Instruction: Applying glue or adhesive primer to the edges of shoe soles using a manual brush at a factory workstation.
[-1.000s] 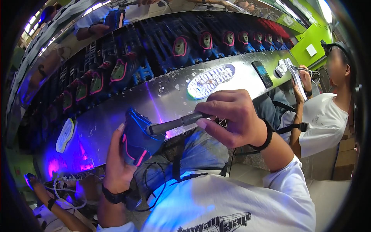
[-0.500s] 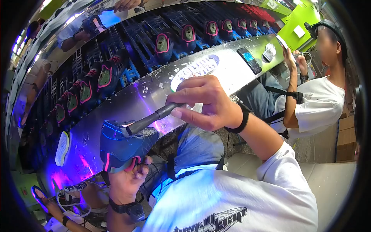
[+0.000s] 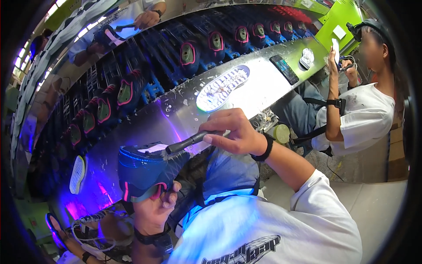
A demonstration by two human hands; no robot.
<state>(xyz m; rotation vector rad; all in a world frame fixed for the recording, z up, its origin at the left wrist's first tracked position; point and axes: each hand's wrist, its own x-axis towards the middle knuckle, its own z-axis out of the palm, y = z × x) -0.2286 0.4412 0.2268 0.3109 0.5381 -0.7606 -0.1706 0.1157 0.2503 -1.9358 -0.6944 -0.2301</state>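
Observation:
My left hand (image 3: 154, 211) grips a dark blue shoe upper (image 3: 143, 174) with pink trim, held upside down. Its fingers curl round the collar opening, and the pale bottom (image 3: 154, 149) faces up. My right hand (image 3: 237, 132) pinches the dark handle of a brush (image 3: 193, 141) between thumb and fingers. The brush's head meets the upper's underside near the middle, beyond the pale patch; its bristles are hard to make out. Just past my right hand, a white sole (image 3: 223, 88) with a green-tinged end lies on the metal ledge.
Blue conveyor racks (image 3: 162, 77) carry several dark shoes (image 3: 189, 55) behind the ledge (image 3: 162, 121). The ledge also holds a phone (image 3: 283, 69), a white sole piece (image 3: 307, 58) and another sole (image 3: 77, 175). A person (image 3: 358, 101) sits at right, holding a pale object.
The brush has moved right along the upper's underside, uncovering the pale patch near the heel. The upper appears slightly farther right and lower. My right hand has dropped, showing the whole sole behind it.

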